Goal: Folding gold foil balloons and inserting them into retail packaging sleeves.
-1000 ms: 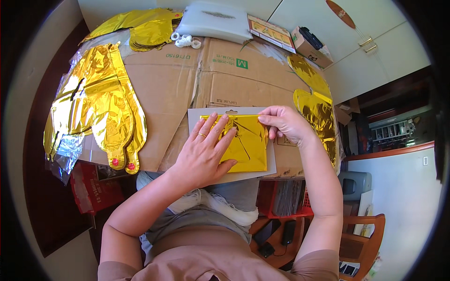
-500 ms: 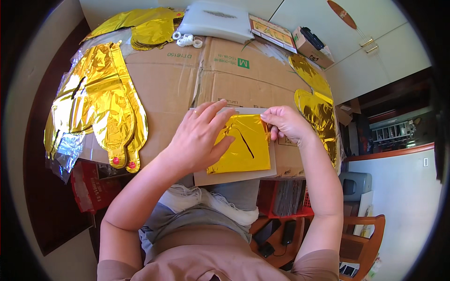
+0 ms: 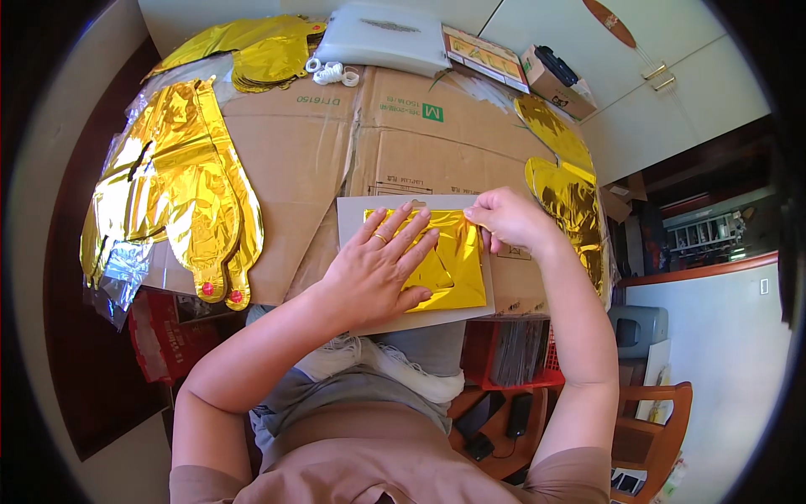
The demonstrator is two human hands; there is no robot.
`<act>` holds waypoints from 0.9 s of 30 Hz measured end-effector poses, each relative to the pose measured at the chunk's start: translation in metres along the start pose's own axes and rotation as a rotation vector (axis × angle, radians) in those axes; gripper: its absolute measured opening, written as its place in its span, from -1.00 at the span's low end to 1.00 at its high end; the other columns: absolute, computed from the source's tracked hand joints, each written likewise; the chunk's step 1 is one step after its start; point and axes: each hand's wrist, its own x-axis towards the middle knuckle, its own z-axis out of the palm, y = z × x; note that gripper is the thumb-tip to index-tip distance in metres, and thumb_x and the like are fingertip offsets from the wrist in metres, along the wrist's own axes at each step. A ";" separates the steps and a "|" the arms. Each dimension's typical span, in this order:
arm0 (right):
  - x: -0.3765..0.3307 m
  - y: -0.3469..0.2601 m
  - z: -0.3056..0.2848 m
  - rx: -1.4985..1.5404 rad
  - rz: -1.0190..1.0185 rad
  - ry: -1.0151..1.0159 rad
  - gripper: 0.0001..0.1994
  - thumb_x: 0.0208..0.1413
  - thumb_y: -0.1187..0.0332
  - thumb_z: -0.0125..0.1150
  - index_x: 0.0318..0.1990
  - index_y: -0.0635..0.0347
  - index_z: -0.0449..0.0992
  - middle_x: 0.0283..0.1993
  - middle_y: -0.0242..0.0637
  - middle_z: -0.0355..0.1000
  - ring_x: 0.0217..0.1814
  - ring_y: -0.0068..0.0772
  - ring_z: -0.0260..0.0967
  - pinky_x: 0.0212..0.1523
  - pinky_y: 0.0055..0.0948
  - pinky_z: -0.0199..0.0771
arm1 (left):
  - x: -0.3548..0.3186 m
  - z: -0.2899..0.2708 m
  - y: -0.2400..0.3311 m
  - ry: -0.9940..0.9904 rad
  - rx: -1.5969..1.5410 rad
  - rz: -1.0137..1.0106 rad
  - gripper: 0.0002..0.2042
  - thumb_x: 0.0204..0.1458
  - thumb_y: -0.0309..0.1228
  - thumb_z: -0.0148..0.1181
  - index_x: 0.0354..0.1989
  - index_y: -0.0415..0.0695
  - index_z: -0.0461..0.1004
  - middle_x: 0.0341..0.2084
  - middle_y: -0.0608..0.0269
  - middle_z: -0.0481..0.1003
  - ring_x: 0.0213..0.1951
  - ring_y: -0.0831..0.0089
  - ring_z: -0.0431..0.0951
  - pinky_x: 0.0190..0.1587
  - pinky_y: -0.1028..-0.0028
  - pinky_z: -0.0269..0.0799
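Left hand (image 3: 378,273) pressed flat, fingers spread, on folded gold foil (image 3: 449,260) (atop grey card (image 3: 353,214)); right hand (image 3: 508,220) pinches foil's two-o'clock corner.

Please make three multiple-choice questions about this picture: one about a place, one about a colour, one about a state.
1. Where does the left hand lie?
A. flat on the folded foil on the grey card
B. on the white pouch
C. in the lap

2. What colour are the foil balloons at the left?
A. silver
B. gold
C. red

3. How is the right hand placed?
A. open, palm up
B. off the table
C. fingers pinched at the foil's upper right corner

Answers:
1 A, its spread fingers press the foil on the card.
2 B, they shine gold.
3 C, the fingertips meet at that corner.
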 end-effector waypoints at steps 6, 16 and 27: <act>-0.021 -0.014 0.024 -0.646 -0.183 0.463 -0.74 0.25 0.22 0.26 -0.25 0.29 0.58 -0.37 -0.13 0.56 -0.33 -0.08 0.55 -0.25 -0.10 0.54 | -0.001 -0.003 0.003 -0.011 0.017 -0.017 -0.25 0.21 0.13 0.06 0.44 -0.15 0.23 0.47 0.00 0.14 0.51 0.00 0.04 0.51 0.00 -0.10; -0.038 0.018 0.101 -0.544 -0.724 0.690 -0.41 0.26 0.21 0.24 0.34 0.39 0.32 0.43 0.16 0.21 0.49 0.14 0.17 0.47 -0.01 0.12 | -0.003 0.003 0.005 0.058 -0.030 -0.028 -0.25 0.20 0.09 0.11 0.46 -0.12 0.21 0.46 0.01 0.17 0.50 -0.01 0.08 0.50 -0.01 -0.07; -0.032 0.034 0.110 -0.619 -0.658 0.587 -0.32 0.35 0.09 0.03 0.51 0.25 0.08 0.59 0.13 -0.06 0.64 0.17 -0.13 0.57 0.14 -0.21 | 0.018 -0.013 0.043 0.170 -0.208 -0.110 -0.25 0.18 0.00 0.13 0.43 -0.24 0.18 0.40 -0.26 0.19 0.43 -0.17 0.18 0.46 -0.09 -0.02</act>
